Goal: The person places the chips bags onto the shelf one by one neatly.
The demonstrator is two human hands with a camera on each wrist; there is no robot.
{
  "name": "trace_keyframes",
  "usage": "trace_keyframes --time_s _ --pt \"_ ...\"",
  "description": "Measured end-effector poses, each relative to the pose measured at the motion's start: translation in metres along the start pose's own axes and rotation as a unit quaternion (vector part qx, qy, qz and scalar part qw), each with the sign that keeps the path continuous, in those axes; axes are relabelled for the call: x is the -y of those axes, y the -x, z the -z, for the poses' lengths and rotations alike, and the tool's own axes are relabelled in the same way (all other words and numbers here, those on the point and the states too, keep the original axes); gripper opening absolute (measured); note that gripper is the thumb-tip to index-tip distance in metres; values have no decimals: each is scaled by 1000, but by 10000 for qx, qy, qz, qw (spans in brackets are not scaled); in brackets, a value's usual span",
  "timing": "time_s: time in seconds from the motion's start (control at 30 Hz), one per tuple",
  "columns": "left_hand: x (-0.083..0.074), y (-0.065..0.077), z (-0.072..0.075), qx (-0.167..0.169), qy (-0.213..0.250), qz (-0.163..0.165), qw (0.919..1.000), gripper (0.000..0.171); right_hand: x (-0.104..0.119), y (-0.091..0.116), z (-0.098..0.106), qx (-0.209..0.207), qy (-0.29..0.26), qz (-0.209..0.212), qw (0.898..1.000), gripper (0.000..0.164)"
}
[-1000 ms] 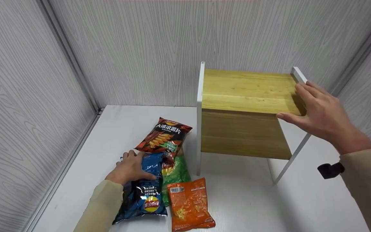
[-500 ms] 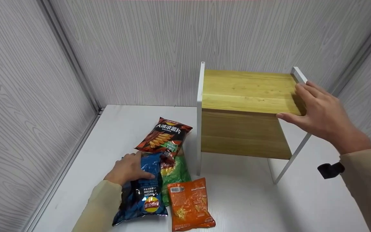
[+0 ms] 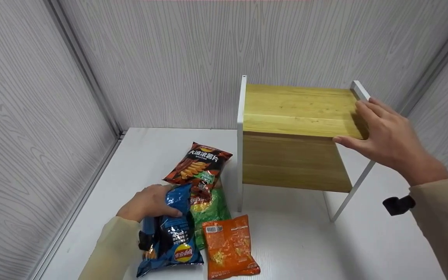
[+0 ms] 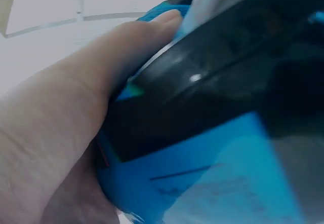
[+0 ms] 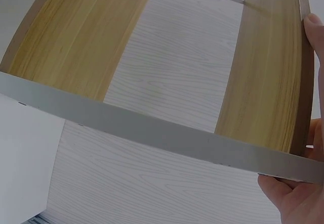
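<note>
My left hand (image 3: 148, 203) grips a blue and black chip bag (image 3: 177, 229), its thumb over the upper part of the front. The bag bulges upward, squeezed in at its left side. In the left wrist view the thumb lies along the shiny chip bag (image 4: 212, 178). On the right, my right hand (image 3: 387, 138) holds the near right corner of a small wooden shelf (image 3: 298, 111) with a white metal frame. The right wrist view has fingers curled under the frame's metal bar (image 5: 152, 130), with the thumb at the board's edge.
A black and red chip bag (image 3: 198, 161) lies beyond the blue one, overlapping a green bag (image 3: 214, 208). In front of the shelf's left leg lies an orange snack bag (image 3: 230, 249). Grey wood-patterned panels (image 3: 169, 66) enclose the white table (image 3: 305, 241).
My left hand has drawn slightly left and nearer, squeezing the blue bag so its left side folds up and its top shifts left. The right hand stays on the shelf.
</note>
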State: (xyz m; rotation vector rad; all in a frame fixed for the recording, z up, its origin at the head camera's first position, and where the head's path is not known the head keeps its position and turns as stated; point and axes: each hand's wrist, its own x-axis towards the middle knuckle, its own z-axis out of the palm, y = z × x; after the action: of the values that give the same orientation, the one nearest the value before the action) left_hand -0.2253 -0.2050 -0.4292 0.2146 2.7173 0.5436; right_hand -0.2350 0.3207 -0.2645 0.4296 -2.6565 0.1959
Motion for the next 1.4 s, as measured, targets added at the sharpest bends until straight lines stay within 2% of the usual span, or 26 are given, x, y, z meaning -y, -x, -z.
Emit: trace_keyframes --time_s 0.27,0.4,0.5,0.67,0.77,0.87,0.97,1.1,1.2,1.3,1.4 --pt "-12 10 24 194 120 -382 9990 72 0 1 1 35 -13 -80 10000 94" --pt "-16 15 39 106 116 -540 9984 60 0 0 1 40 -39 -83 9999 93" --pt "-19 18 48 -40 177 -605 9980 56 1 0 0 43 -54 -89 9999 93" --pt "-22 22 60 -328 233 -563 9976 63 1 0 1 62 -84 -96 9999 94" --pt "-25 23 64 -657 185 -564 9961 67 1 0 2 85 -93 -115 9999 95" --pt "-30 22 67 -1130 106 -564 9919 68 1 0 2 95 -84 -133 9998 95" --pt "-34 20 67 -1672 -34 -565 9843 70 2 1 2 80 -66 -130 9999 95" --pt "-38 16 65 -2369 -232 -544 9697 75 2 0 1 95 -29 -145 9998 95" --pt "-41 13 62 -2947 -356 -607 9530 75 3 0 0 98 -23 -154 9998 95" --pt "-45 7 57 -3508 -419 -722 9327 70 3 1 1 32 -52 -121 9999 95" --pt "-48 2 49 -3903 -455 -874 9154 66 3 1 0 -21 -89 -81 9999 96"
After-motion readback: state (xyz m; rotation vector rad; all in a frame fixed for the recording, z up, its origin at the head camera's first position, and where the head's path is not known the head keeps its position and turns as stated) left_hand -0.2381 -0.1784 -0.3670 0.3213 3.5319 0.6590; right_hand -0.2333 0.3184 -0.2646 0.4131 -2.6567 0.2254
